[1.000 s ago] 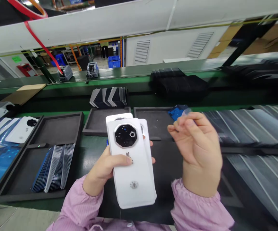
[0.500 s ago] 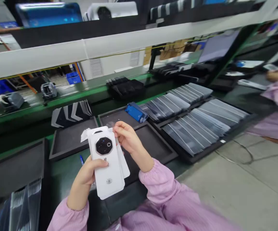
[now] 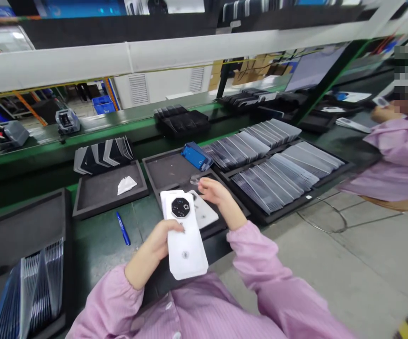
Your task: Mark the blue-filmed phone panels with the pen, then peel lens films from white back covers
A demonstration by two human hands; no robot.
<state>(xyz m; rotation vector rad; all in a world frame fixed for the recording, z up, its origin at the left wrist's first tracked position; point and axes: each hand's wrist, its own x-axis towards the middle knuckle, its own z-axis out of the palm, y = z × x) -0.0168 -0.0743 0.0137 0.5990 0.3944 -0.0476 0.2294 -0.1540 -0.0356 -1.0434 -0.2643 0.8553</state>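
White phone-shaped panels [image 3: 186,245], the top one with a black octagonal camera area, are stacked in my left hand [image 3: 159,238], its thumb lying across the front. My right hand [image 3: 213,190] pinches a small clear film piece [image 3: 194,181] just beyond them. Another white panel [image 3: 204,214] lies under my right wrist, over a black tray [image 3: 237,205]. A crumpled white tissue [image 3: 126,185] rests in a tray to the left, and a blue pen [image 3: 123,229] lies on the green table [image 3: 101,245].
Black trays of grey panels in rows stand at the right [image 3: 274,181]. More panels fill a tray at the lower left [image 3: 30,287]. A blue boxy item [image 3: 197,156] lies in the middle tray. A person in a pink sleeve [image 3: 395,136] works at the far right.
My left hand has moved right with the white panels. My right hand has moved right and away from them, holding the clear piece. One white panel now lies separately under my right wrist.
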